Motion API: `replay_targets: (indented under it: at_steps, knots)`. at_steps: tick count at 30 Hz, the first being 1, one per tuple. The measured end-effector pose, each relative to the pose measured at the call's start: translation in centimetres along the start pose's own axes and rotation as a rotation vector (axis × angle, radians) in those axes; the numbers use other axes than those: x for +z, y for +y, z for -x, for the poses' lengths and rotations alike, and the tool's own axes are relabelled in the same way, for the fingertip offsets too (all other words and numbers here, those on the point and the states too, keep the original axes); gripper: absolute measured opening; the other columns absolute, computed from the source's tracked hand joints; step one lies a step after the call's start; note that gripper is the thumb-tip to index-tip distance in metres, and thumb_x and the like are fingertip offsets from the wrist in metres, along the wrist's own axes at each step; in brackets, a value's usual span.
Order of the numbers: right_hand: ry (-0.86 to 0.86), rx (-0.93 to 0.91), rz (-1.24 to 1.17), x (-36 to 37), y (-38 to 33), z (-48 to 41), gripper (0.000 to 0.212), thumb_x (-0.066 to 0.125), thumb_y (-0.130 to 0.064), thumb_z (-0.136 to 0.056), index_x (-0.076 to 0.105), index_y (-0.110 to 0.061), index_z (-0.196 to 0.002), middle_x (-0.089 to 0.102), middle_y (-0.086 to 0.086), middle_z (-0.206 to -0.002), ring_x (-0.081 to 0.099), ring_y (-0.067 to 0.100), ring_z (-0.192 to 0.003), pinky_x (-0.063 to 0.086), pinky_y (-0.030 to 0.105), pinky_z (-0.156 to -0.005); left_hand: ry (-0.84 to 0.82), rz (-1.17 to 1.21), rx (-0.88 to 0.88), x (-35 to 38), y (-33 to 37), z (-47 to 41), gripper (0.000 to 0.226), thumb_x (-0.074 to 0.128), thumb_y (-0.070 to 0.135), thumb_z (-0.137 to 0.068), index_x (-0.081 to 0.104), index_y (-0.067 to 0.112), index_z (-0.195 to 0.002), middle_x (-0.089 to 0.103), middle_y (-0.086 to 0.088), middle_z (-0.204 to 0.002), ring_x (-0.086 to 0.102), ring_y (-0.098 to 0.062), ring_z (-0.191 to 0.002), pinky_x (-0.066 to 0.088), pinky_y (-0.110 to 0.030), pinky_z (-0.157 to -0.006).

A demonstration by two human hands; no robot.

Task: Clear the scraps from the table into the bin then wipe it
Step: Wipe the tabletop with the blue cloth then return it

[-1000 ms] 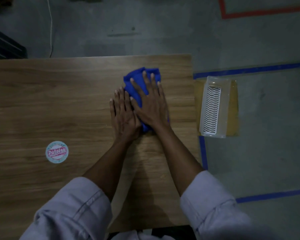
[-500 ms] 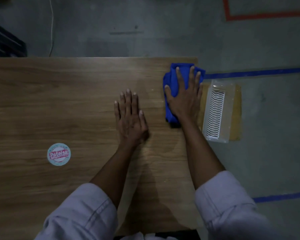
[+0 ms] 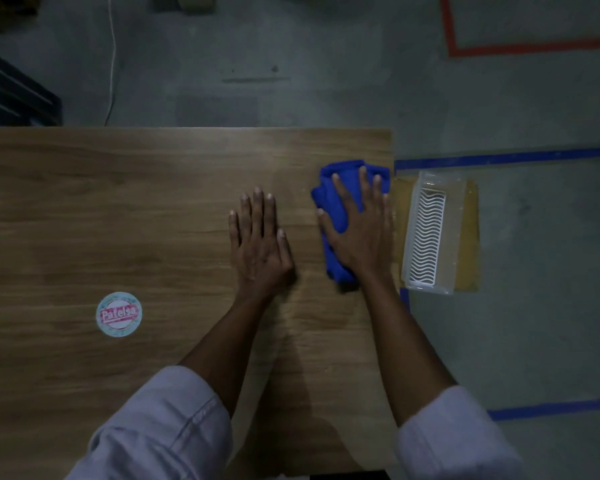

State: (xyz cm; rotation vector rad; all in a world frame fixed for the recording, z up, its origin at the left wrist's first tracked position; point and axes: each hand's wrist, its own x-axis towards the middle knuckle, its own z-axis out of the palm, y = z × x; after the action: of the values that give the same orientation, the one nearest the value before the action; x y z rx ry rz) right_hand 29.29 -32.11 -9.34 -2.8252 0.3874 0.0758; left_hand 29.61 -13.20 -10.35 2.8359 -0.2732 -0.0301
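Right hand (image 3: 359, 230) spread flat, pressing the blue cloth (image 3: 336, 209) at the table's (image 3: 118, 209) right edge; left hand (image 3: 258, 237) lies flat, fingers straight, just left; clear plastic bin (image 3: 430, 233) on the floor beside the edge.

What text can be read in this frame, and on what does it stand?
"Patelsa", last letter unsure: across the round sticker on the table.
Sticker's outer ring: any small print there is too blurred to read.
Nothing else in view bears readable text.
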Motion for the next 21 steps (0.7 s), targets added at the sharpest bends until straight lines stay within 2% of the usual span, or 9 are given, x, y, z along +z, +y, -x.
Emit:
replay_targets:
  at_steps: [4,7,10,13,15,18,21]
  knots:
    - [0.041,0.136,-0.003,-0.3,-0.1,-5.7,0.075,0.036,-0.071,-0.094,0.023,-0.041,-0.161,0.009,0.002,-0.173,0.003,0.03,-0.159,0.01,0.05,-0.128,0.003,-0.008,-0.006,0.3,-0.2,-0.1,0.07,0.04,0.029,-0.101,0.014,0.011,-0.163,0.005,-0.01,-0.171,0.001,-0.027,-0.158,0.007,-0.051,-0.127]
    - [0.036,0.107,0.006,-0.2,-2.3,-8.9,0.072,0.037,-0.069,-0.093,0.023,-0.046,-0.16,0.008,-0.001,-0.173,0.003,0.029,-0.159,0.003,0.047,-0.127,0.032,-0.017,-0.012,0.4,-0.2,-0.2,0.069,0.039,0.029,-0.099,0.018,0.011,-0.162,0.009,-0.01,-0.171,0.005,-0.027,-0.158,0.008,-0.05,-0.127]
    - [-0.011,-0.082,0.019,0.3,-4.0,-9.5,0.066,0.038,-0.063,-0.095,0.028,-0.047,-0.158,0.014,-0.002,-0.172,0.006,0.028,-0.159,0.005,0.046,-0.127,0.032,-0.035,-0.012,0.5,-0.1,-0.1,0.07,0.039,0.03,-0.099,0.018,0.011,-0.162,0.01,-0.009,-0.171,0.005,-0.026,-0.158,0.008,-0.05,-0.127]
    - [-0.069,-0.376,-0.01,0.7,-4.0,-7.1,0.062,0.043,-0.058,-0.096,0.037,-0.043,-0.156,0.021,0.001,-0.171,0.013,0.031,-0.158,0.011,0.048,-0.127,0.035,-0.02,-0.01,0.5,-0.1,-0.1,0.071,0.043,0.03,-0.097,0.021,0.01,-0.162,0.013,-0.009,-0.17,0.008,-0.027,-0.158,0.01,-0.05,-0.126]
    - [-0.091,-0.453,-0.019,0.6,-2.3,-4.0,0.062,0.045,-0.055,-0.099,0.035,-0.041,-0.158,0.018,0.002,-0.171,0.011,0.031,-0.158,0.011,0.049,-0.128,0.038,-0.005,-0.009,0.4,-0.2,0.0,0.071,0.046,0.028,-0.097,0.022,0.01,-0.161,0.014,-0.009,-0.17,0.01,-0.027,-0.158,0.009,-0.049,-0.127]
    - [-0.025,-0.224,-0.034,-0.2,1.9,-0.6,0.064,0.042,-0.055,-0.101,0.028,-0.038,-0.161,0.011,0.004,-0.172,0.005,0.03,-0.159,0.01,0.049,-0.128,0.028,-0.005,-0.011,0.4,0.0,0.1,0.07,0.044,0.029,-0.099,0.02,0.012,-0.162,0.012,-0.009,-0.171,0.007,-0.026,-0.158,0.01,-0.05,-0.127]
    - [0.011,-0.023,-0.018,-0.4,2.3,-2.4,0.065,0.038,-0.057,-0.101,0.026,-0.037,-0.161,0.009,0.006,-0.173,0.004,0.032,-0.159,0.008,0.048,-0.128,0.029,-0.008,-0.009,0.5,0.0,0.0,0.068,0.039,0.031,-0.1,0.018,0.012,-0.162,0.01,-0.009,-0.171,0.005,-0.026,-0.158,0.01,-0.051,-0.126]
